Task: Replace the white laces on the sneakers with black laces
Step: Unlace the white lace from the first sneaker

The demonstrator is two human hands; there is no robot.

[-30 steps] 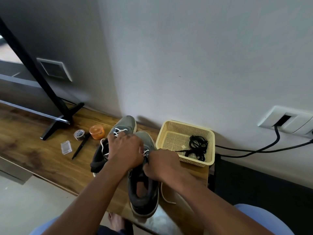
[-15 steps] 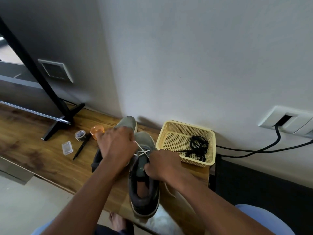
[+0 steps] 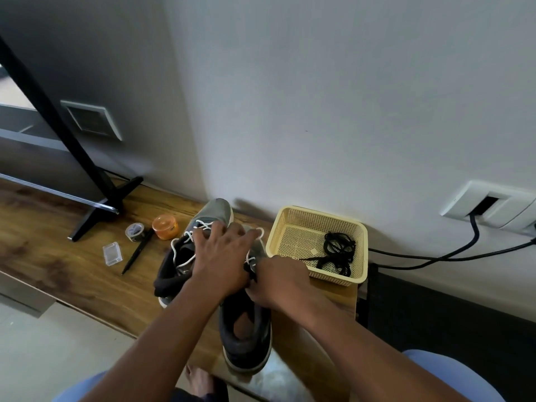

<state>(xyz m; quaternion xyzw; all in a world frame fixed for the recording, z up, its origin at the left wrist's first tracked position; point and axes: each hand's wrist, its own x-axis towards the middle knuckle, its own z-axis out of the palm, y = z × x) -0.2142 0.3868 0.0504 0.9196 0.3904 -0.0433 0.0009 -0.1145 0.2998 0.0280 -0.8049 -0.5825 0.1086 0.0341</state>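
Two grey sneakers sit side by side on our wooden tabletop (image 3: 72, 265), toes toward the wall. At the near edge, the right sneaker (image 3: 246, 340) shows its dark collar and pale sole, the heel slightly over that edge; our hands hide its tongue and most of its eyelets. Our right hand (image 3: 278, 282) lies curled on its lacing area, fingers tucked under, so we cannot tell what they pinch. Our left hand (image 3: 220, 262) reaches further forward with fingers spread and nearly straight, fingertips at a loop of white lace (image 3: 252, 242) over the shoe's front; whether they hold it is unclear. Beside it, the left sneaker (image 3: 185, 256) is partly covered by that hand, its white lace loose and slack across the open throat. Toward the right edge a yellow mesh basket (image 3: 293, 227) holds a tangle of black laces (image 3: 338, 252). Further left lie a clear plastic case (image 3: 111, 253), a black pen (image 3: 136, 253), a tape roll (image 3: 135, 232) and an orange jar (image 3: 165, 227).
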